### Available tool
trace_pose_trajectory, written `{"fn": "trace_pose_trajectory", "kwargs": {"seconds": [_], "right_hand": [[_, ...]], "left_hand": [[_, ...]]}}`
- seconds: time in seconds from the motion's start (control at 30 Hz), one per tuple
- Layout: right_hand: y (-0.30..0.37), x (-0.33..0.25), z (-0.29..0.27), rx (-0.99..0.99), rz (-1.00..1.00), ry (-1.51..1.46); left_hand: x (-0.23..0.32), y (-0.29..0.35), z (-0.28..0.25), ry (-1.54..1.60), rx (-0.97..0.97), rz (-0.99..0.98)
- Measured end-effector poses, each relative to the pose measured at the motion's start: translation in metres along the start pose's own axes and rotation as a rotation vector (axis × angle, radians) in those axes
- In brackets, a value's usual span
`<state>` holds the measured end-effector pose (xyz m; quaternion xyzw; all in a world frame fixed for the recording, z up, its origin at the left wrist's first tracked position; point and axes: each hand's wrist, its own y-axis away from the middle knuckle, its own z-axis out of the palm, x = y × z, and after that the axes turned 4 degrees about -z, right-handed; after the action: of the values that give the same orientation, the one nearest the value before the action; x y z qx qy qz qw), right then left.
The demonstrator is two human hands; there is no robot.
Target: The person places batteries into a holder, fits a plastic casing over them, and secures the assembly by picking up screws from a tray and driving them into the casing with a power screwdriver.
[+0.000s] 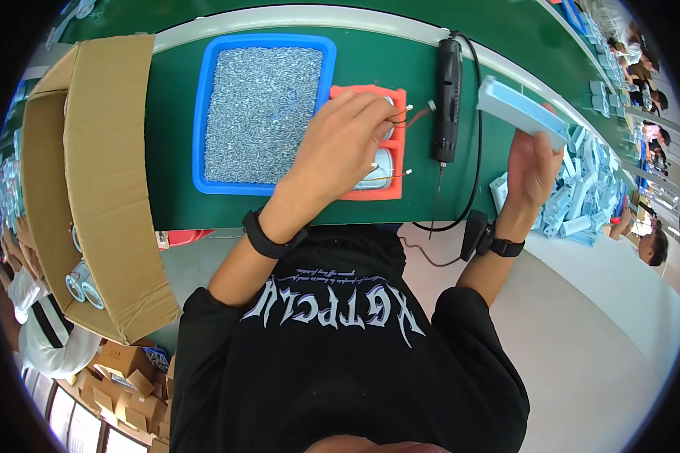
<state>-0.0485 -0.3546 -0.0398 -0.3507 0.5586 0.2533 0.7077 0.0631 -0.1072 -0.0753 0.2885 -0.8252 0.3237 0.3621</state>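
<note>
My left hand (pixel 338 143) reaches over an orange-red holder (pixel 397 190), its fingers bent and pressed together at the upper compartment. What they pinch there is hidden under the fingers. Thin wires with a small white plug (pixel 431 105) stick out beside the fingertips. In the lower compartment lies a pale, rounded part (pixel 381 172), partly covered by my wrist, also with thin wires. My right hand (pixel 533 170) grips a long, light blue plastic housing (pixel 520 108) between thumb and fingers, raised above the table's right side.
A blue tray (pixel 199 162) full of small metal screws stands left of the holder. On its right lies a black electric screwdriver (pixel 447 98) with a cable. Light blue plastic parts (pixel 574 192) are heaped at the right. A cardboard box (pixel 113 166) borders the left.
</note>
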Motion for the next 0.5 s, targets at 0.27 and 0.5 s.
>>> {"fn": "trace_pose_trajectory", "kwargs": {"seconds": [0.27, 0.5], "right_hand": [[0.013, 0.005, 0.045, -0.161, 0.002, -0.271], [0.012, 0.011, 0.062, -0.11, -0.028, -0.052]], "left_hand": [[0.012, -0.005, -0.004, 0.208, -0.154, -0.158], [0.009, -0.003, -0.005, 0.273, -0.069, -0.096]]}}
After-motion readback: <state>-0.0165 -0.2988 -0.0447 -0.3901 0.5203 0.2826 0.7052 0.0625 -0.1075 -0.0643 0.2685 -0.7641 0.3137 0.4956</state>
